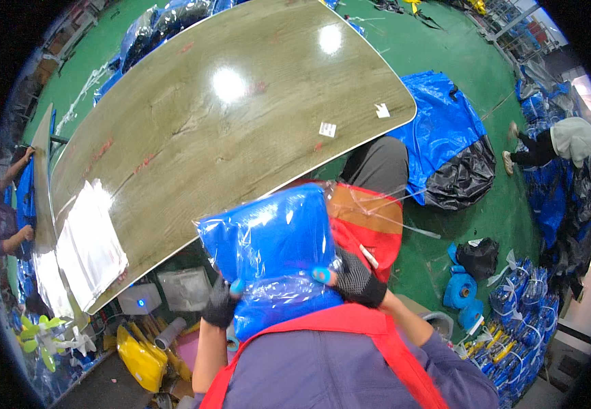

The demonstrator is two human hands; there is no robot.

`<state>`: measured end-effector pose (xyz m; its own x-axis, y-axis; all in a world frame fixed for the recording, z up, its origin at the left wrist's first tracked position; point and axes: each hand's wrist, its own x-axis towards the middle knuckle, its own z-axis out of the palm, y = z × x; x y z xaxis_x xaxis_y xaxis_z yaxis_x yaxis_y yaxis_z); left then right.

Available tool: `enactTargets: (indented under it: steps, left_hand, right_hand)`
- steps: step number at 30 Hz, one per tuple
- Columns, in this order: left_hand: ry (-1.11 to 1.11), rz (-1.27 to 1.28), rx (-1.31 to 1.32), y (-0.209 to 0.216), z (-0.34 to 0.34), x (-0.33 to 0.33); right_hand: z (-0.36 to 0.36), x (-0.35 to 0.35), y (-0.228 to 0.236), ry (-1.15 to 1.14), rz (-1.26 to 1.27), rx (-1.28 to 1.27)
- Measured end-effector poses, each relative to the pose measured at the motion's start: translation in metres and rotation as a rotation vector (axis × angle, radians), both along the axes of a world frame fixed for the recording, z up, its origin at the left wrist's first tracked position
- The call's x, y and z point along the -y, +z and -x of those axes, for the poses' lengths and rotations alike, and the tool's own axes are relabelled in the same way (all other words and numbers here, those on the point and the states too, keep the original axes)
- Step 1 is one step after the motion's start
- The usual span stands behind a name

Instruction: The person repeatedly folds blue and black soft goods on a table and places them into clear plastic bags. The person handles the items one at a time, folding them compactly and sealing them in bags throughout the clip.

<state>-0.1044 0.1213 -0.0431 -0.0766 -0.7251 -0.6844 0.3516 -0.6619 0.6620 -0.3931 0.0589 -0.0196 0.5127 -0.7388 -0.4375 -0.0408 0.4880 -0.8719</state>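
Note:
In front of my body I hold a folded blue fabric piece packed in a clear plastic bag (275,228). Its lower part is creased, and the film catches the light. My left hand (221,305), in a dark glove with blue on the thumb tip, grips the lower left edge. On the opposite side my right hand (359,279), gloved the same way, closes on the lower right edge with its thumb on top. The fingers beneath the bag are hidden. The bag's far left corner overlaps the near edge of a wood-grain table (193,136).
Clear plastic bags (91,249) lie on the table's left end. A blue and black bag (445,140) rests on the green floor, with bundled blue packs (527,313) at right. A co-worker's hand (21,238) shows far left; another person (568,140) is far right.

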Motion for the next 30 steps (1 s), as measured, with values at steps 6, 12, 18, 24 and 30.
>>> enactTargets:
  steps: [6,12,18,24,30]
  left_hand:
    - [-0.132,0.254,0.089,0.027,-0.016,0.024]
    - [-0.605,1.164,1.297,0.068,-0.015,0.074]
    - [0.315,0.707,0.089,0.047,-0.026,0.091]
    - [0.315,0.603,0.265,0.008,-0.025,0.086]
    - [0.242,0.807,0.573,-0.007,-0.017,0.071]
  right_hand:
    - [0.002,0.073,-0.014,0.005,0.031,0.278]
    - [-0.018,0.163,0.003,0.102,0.096,0.471]
    - [-0.038,0.151,0.028,0.005,0.368,0.348]
    - [-0.056,0.111,0.009,0.098,0.419,0.422]
    - [-0.050,0.106,-0.014,-0.012,0.748,0.110]
